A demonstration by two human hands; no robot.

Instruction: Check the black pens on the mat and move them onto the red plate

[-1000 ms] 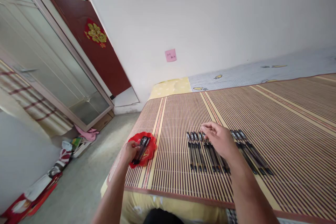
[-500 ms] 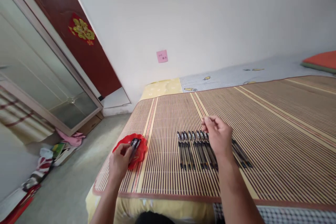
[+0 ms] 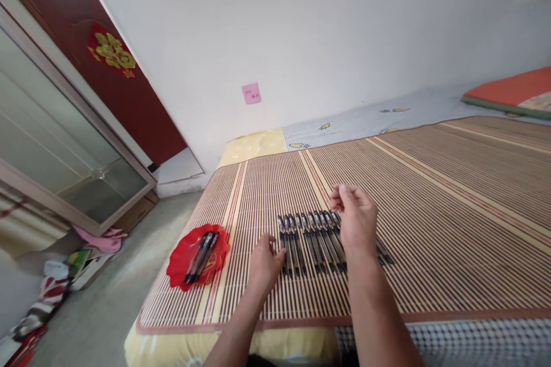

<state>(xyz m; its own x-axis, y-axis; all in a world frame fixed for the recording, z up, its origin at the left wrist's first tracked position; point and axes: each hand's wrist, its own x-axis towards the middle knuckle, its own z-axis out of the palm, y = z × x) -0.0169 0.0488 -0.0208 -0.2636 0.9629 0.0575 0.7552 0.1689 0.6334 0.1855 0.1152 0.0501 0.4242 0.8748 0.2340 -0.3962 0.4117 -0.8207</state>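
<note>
A row of several black pens (image 3: 317, 241) lies side by side on the striped bamboo mat (image 3: 275, 183). My left hand (image 3: 263, 264) is low beside the leftmost pen, thumb and forefinger apart at its edge; whether they touch it I cannot tell. Over the right part of the row, my right hand (image 3: 356, 215) is raised with its fingers curled in toward the thumb, and nothing sticks out of it. It covers some of the pens. On the left, a red scalloped dish (image 3: 178, 264) holds a few more black pens (image 3: 201, 256).
The mat covers a bed whose yellow edge (image 3: 301, 346) faces me. A folded orange cloth (image 3: 512, 89) lies at the far right. Behind the bed is a white wall with a pink note (image 3: 251, 93). Left of it are floor, a glass-panelled door (image 3: 64, 137) and piled items.
My left hand has let go of the pens in the red dish and moved right to the row's left end. My right hand stays curled above the row. The view has shifted slightly right.
</note>
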